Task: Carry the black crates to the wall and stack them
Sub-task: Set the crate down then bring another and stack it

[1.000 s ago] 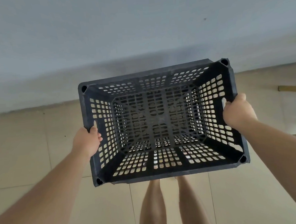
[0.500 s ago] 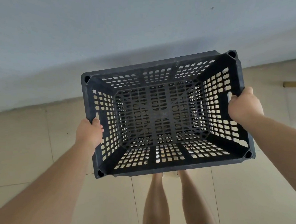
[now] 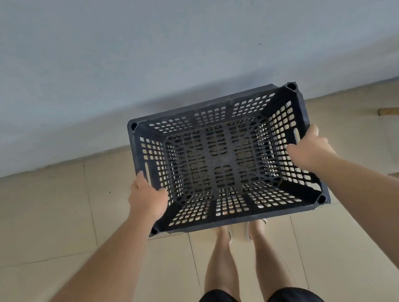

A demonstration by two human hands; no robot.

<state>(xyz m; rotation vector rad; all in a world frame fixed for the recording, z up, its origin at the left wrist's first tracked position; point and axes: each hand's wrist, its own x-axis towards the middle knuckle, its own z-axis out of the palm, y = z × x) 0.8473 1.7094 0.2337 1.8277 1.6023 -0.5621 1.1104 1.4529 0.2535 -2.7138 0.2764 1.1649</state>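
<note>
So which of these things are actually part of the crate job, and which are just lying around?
Part of the job:
- black crate, empty
- left hand and right hand, each gripping a side of it
- wall, where it goes

Just lying about:
- wooden sticks on the floor at right, purpose unclear

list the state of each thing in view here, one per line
black crate: empty, open side up, held by its two short sides near the wall, tilted a little
left hand: grip closed on the crate's left rim by the handle slot
right hand: grip closed on the crate's right rim by the handle slot
wall: bare, no crates stacked against it in view
floor: tiled, bare under the crate
</note>
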